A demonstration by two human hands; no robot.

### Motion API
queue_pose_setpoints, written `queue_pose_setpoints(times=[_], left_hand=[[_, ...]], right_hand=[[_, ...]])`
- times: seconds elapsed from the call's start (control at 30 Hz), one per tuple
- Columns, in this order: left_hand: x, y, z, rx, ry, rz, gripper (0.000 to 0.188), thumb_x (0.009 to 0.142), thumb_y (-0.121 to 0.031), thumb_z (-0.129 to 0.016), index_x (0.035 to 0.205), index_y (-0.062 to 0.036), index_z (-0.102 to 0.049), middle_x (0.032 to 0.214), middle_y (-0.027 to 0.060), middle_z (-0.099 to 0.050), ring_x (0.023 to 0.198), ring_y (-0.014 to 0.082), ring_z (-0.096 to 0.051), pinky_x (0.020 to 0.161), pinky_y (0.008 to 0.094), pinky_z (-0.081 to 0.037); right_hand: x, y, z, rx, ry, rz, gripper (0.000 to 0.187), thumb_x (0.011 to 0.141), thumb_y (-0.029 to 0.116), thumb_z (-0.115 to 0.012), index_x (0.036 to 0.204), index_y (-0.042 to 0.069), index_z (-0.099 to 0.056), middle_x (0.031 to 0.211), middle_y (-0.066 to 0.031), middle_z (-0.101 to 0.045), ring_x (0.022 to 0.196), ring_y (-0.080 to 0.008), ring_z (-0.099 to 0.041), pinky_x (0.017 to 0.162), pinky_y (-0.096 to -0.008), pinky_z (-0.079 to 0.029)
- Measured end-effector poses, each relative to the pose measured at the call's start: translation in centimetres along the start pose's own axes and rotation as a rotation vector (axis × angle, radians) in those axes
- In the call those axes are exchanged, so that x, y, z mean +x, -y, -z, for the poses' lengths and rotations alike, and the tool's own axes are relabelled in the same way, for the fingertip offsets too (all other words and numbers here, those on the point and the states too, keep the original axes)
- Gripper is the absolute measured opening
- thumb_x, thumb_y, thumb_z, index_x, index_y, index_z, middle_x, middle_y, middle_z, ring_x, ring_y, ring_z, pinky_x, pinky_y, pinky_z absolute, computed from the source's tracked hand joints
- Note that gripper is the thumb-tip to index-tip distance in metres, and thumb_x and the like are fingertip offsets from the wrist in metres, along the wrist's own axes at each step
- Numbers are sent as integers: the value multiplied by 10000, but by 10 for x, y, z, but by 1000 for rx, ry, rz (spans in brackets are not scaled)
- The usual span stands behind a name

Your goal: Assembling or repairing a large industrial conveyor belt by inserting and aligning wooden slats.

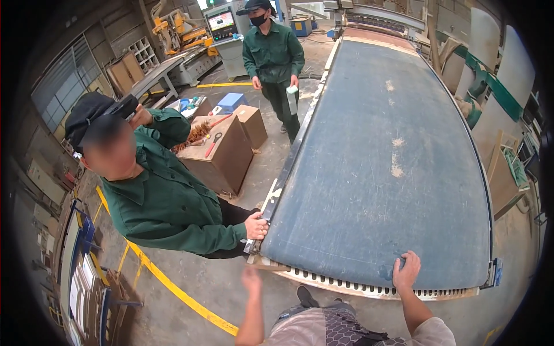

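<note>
The left hand (251, 279) was blurred near the belt's near-left corner, so whether it was wide or narrow honestly couldn't be told. The right hand (407, 271) was laid on the near end of the big blue-grey belt (346, 173), fingers loosely spread; the belt was stretched out from right in front of the person. Its left edge was touched by a co-worker's hand (257, 226). Farther back, a red-handled tool (213, 145) was perched on a brown box (214, 167), and a pale, green-topped thing (292, 101) was held by another co-worker (273, 52).

Grey floor (196, 274), curved yellow line (173, 288)
</note>
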State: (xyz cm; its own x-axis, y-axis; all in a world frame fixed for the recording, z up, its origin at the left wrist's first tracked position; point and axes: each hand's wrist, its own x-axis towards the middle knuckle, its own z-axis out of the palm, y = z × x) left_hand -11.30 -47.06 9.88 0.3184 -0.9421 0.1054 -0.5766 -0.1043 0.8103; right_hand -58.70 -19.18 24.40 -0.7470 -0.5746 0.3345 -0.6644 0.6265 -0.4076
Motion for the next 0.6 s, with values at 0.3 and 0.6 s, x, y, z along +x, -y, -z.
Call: queue_pose_setpoints(times=[0.3, 0.6], left_hand=[[25, -23, -2, -241, 5, 237, 232, 1032, -203, -562, 986, 20, -605, 788, 72, -619, 692, 132, -584, 627, 304, -500], [50, -59, 16, -355, -98, 207, 269, 1075, -234, -478, 1102, 29, -526, 834, 94, -624, 668, 154, -589, 591, 322, -490]], right_hand=[[-7, -13, 7, -50, -13, -4, 277, 842, 154, -682, 1085, 61, -589, 1270, -166, -568, 1240, -374, -490, 1067, -500, -362], [-7, -19, 6, -60, -31, -43, 287, 829, 150, -683, 1085, 62, -589, 1260, -166, -566, 1234, -375, -490, 1069, -500, -360]])
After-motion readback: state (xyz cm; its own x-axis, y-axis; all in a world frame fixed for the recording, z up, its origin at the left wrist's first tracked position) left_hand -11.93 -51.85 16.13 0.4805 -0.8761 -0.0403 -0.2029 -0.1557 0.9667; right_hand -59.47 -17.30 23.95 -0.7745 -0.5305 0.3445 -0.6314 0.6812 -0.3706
